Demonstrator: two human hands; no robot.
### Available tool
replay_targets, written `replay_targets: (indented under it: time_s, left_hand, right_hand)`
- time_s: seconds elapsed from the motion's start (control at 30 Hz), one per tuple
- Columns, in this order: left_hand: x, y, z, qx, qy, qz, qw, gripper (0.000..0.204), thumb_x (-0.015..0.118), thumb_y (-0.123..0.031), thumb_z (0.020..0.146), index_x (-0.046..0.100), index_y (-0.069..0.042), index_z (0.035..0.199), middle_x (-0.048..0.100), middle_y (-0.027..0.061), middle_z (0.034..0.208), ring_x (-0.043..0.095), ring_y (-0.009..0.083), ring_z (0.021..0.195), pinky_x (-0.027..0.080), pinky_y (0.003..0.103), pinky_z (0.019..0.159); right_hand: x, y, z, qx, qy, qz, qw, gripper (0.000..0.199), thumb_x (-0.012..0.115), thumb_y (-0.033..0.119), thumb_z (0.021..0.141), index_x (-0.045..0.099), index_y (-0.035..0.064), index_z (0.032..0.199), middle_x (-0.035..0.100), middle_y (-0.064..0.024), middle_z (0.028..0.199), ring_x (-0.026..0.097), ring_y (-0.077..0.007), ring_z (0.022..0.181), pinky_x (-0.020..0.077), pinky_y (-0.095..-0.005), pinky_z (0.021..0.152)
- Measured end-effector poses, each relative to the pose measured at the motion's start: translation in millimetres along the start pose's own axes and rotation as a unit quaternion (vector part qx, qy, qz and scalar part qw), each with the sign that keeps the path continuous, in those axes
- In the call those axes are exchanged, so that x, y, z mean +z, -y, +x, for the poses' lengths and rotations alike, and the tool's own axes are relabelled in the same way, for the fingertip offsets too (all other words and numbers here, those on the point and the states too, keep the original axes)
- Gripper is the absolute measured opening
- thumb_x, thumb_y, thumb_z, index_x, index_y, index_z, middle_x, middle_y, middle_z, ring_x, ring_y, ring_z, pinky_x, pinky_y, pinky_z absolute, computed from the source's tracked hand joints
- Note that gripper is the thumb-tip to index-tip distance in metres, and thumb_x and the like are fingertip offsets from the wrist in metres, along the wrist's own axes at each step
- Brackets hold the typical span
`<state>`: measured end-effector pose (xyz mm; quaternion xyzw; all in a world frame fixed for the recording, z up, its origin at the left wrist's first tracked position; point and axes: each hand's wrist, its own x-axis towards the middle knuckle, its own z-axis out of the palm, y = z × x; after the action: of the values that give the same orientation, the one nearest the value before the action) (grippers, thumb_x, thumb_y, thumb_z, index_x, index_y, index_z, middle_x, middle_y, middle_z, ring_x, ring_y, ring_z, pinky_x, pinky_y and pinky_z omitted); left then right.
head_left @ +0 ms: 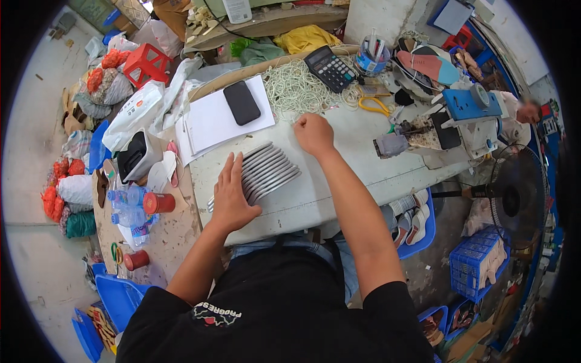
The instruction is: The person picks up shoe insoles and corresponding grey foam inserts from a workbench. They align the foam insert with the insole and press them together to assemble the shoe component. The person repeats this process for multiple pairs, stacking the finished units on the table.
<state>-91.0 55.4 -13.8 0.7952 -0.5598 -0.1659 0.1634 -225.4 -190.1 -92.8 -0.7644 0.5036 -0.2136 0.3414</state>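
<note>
On the pale worktable (357,175), several thin silver-grey strips (272,170) lie side by side in a slanting row. My left hand (231,196) rests against the left end of this row, its fingers stretched out and covering part of the strips. Farther up and to the right, my right hand (313,133) is closed, apart from the strips; whatever its fingers may hold is hidden. Beyond it spreads a tangle of pale cord (290,88). A black phone (241,103) lies on white paper sheets (203,130) past my left hand.
A calculator (330,68), a pen cup (371,57) and yellow-handled scissors (375,107) sit at the back. The blue-topped machine (469,106) stands right, above a fan (513,199). Bottles (130,209) and red thread spools (158,203) crowd the left side table.
</note>
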Motion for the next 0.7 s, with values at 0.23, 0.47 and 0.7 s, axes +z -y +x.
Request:
replay_targets:
  time_s: [0.23, 0.47, 0.7]
  left_hand:
    - [6, 4, 7, -0.049, -0.036, -0.013, 0.998, 0.125, 0.087, -0.025, 0.063, 0.016, -0.006, 0.165, 0.039, 0.0261, 0.156, 0.043, 0.0429, 0.143, 0.038, 0.052, 0.116]
    - [29, 17, 9, -0.01, -0.105, 0.052, 0.993, 0.119, 0.085, -0.036, 0.074, 0.015, -0.004, 0.165, 0.05, 0.0251, 0.138, 0.055, 0.0423, 0.122, 0.047, 0.053, 0.101]
    - [6, 8, 18, -0.068, -0.054, -0.057, 0.995, 0.124, 0.091, -0.028, 0.07, 0.014, -0.003, 0.164, 0.05, 0.0253, 0.14, 0.053, 0.0418, 0.131, 0.044, 0.052, 0.11]
  right_hand:
    - [-41, -21, -20, -0.073, -0.204, 0.319, 0.923, 0.01, 0.071, 0.012, 0.096, 0.065, 0.0038, 0.096, 0.073, -0.0076, 0.088, 0.069, -0.018, 0.082, 0.0553, -0.0322, 0.077]
    - [-52, -27, -23, -0.01, -0.12, 0.596, 0.794, 0.012, 0.066, 0.005, 0.1, 0.06, 0.0044, 0.111, 0.07, -0.0077, 0.097, 0.067, -0.0157, 0.083, 0.0557, -0.0292, 0.076]
    - [-68, -12, -72, 0.069, 0.02, 0.751, 0.656, 0.011, 0.061, 0.004, 0.1, 0.061, 0.0048, 0.111, 0.072, -0.0126, 0.11, 0.072, -0.0197, 0.087, 0.0546, -0.0263, 0.07]
